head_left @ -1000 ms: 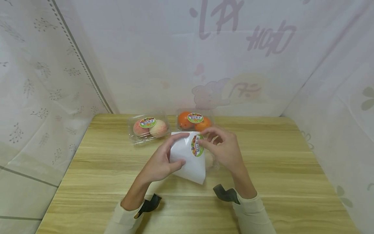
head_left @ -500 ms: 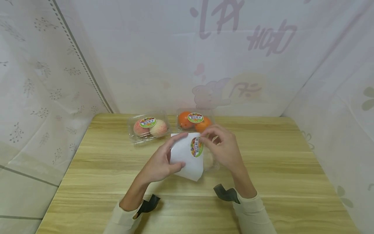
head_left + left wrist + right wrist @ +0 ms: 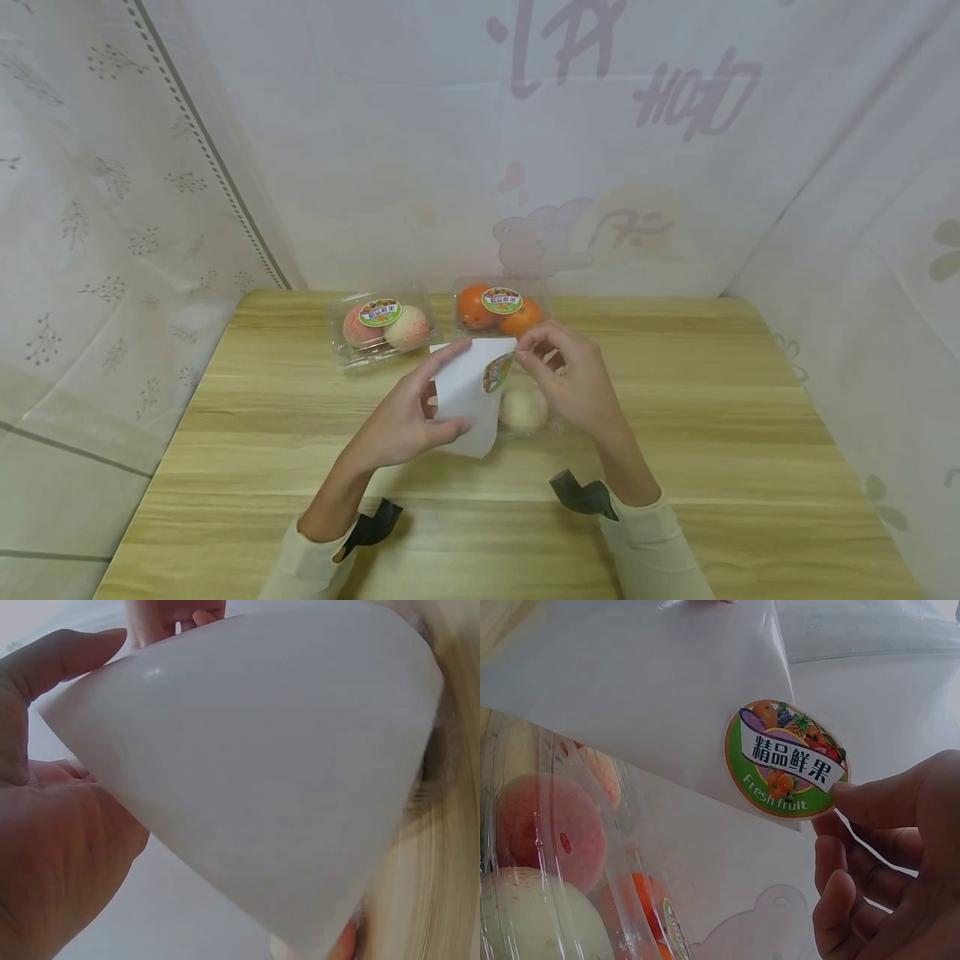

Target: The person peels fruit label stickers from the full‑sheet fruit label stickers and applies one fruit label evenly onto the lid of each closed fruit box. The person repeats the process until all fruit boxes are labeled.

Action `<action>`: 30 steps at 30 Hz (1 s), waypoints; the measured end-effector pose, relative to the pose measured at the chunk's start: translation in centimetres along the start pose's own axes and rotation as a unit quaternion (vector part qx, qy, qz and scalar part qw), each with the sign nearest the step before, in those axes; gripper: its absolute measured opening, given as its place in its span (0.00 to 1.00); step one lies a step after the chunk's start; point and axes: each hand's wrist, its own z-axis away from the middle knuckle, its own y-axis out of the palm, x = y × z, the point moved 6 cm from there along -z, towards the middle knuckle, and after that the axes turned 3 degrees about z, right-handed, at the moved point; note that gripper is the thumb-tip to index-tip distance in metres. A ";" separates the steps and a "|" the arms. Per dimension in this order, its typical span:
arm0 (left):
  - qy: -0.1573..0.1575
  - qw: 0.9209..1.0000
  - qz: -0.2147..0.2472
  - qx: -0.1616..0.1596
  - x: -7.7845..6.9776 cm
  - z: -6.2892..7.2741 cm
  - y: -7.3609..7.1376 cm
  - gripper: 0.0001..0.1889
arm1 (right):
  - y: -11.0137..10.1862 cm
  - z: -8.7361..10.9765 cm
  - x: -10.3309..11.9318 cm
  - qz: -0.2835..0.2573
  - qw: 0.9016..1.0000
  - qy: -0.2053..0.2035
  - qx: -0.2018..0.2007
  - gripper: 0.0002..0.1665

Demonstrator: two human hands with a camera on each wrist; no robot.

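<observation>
My left hand (image 3: 405,423) holds a white sticker backing sheet (image 3: 459,396) by its left side, thumb in front and fingers at the top edge. On the sheet's upper right is an oval "Fresh fruit" sticker (image 3: 786,761) with a green and orange rim. My right hand (image 3: 573,383) pinches the sticker's edge between thumb and index finger, its other fingers curled. In the head view the sheet bends away around the sticker (image 3: 496,372). Below the hands, partly hidden by the sheet, a clear plastic box holds a pale fruit (image 3: 522,410).
At the back left stands a clear box with two pinkish peaches (image 3: 407,328), a sticker on its lid. Beside it, another stickered clear box holds orange fruits (image 3: 476,307). All rest on a wooden table (image 3: 697,433), with a printed curtain (image 3: 420,150) behind.
The sheet has swung left and bent further, so the sticker appears narrower and more of the pale fruit shows. My left hand has shifted slightly left; the right hand has barely moved.
</observation>
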 end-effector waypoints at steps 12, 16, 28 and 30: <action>-0.009 1.000 0.010 -0.013 0.4 0.9 -1.0 0.52 | 0.1 0.0 0.0 0.000 1.000 0.014 0.001 0.03; -0.013 1.000 0.017 -0.014 0.6 1.3 -1.4 0.53 | 0.2 0.0 -0.1 -0.004 1.000 0.018 0.004 0.03; -0.016 0.999 0.029 -0.029 1.3 2.2 -2.2 0.54 | 0.3 0.2 0.0 -0.009 1.000 0.016 0.008 0.04; -0.017 0.999 0.032 -0.030 1.3 2.3 -2.3 0.54 | 0.4 0.2 0.0 -0.009 1.000 0.016 0.008 0.04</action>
